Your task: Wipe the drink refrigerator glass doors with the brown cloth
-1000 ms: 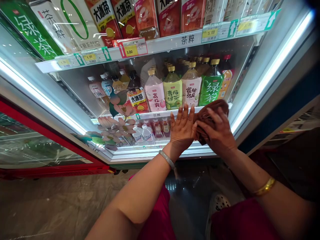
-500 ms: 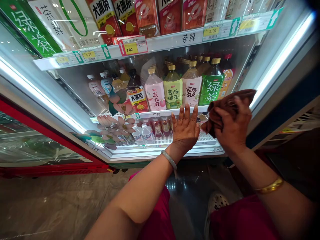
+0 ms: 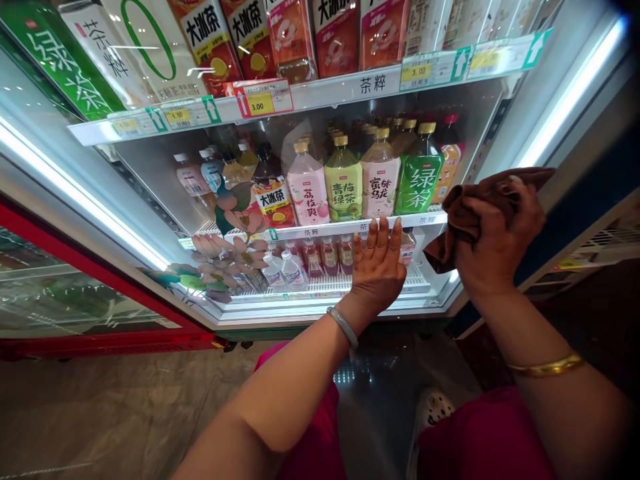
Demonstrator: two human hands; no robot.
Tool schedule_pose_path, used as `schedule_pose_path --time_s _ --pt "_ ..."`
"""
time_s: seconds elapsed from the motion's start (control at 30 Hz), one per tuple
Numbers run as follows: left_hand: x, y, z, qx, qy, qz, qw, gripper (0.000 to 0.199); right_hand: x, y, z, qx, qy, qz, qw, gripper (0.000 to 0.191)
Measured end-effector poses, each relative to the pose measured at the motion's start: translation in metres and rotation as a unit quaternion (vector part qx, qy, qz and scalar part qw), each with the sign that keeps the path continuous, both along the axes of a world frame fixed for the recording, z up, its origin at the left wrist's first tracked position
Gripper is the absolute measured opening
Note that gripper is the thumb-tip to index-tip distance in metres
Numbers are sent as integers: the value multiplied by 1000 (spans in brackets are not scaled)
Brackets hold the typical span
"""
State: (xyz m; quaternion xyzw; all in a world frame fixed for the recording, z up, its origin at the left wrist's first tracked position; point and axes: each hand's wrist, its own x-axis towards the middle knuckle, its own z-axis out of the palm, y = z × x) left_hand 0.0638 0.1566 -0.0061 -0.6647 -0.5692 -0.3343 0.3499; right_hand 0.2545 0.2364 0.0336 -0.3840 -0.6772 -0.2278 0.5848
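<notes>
My left hand [image 3: 379, 263] lies flat with its fingers stretched out against the glass door [image 3: 320, 303] of a lit drinks fridge. A grey bangle [image 3: 343, 327] circles that wrist. To the right, my right hand [image 3: 500, 240] grips a crumpled brown cloth [image 3: 465, 223] against the door, near its right edge. A gold bracelet [image 3: 547, 367] is on the right wrist. Behind the glass, just above my left hand, stand a pink-labelled bottle [image 3: 381, 177] and a green-labelled tea bottle [image 3: 421, 175].
Large drink cartons and bottles fill the upper shelf [image 3: 327, 99], which carries price tags. Small bottles [image 3: 327, 257] stand on the lowest rack. Flower decals [image 3: 235, 257] cover the door's lower left. A red-framed fridge [image 3: 100, 267] adjoins on the left. My shoe [image 3: 434, 407] is on the floor below.
My right hand has moved right and slightly up with the brown cloth, out to the door's right frame. My left hand remains flat on the glass, a little lower and farther right.
</notes>
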Motion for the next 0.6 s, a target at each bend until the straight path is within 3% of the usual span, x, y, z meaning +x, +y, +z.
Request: schedule_pose_path --time_s 0.2,0.27,0.37,0.43,0.5,0.6 --pt "-5 1 -3 16 -1 -6 1000 85 -59 -31 -12 -12 -55 35 998 49" --pt "-6 0 -1 19 -4 -2 1000 84 -57 -30 -16 23 -101 54 993 46" --pt "-8 -1 5 16 -9 2 1000 84 -33 -16 -12 38 -165 82 982 46" --pt "-10 -1 8 5 -13 2 1000 84 -15 -6 -4 31 -129 85 987 49" --pt "-11 -1 11 -9 -20 2 1000 84 -5 1 6 18 -25 76 997 53" --pt "-10 -5 11 -22 -14 2 1000 84 -6 4 22 9 89 85 992 58"
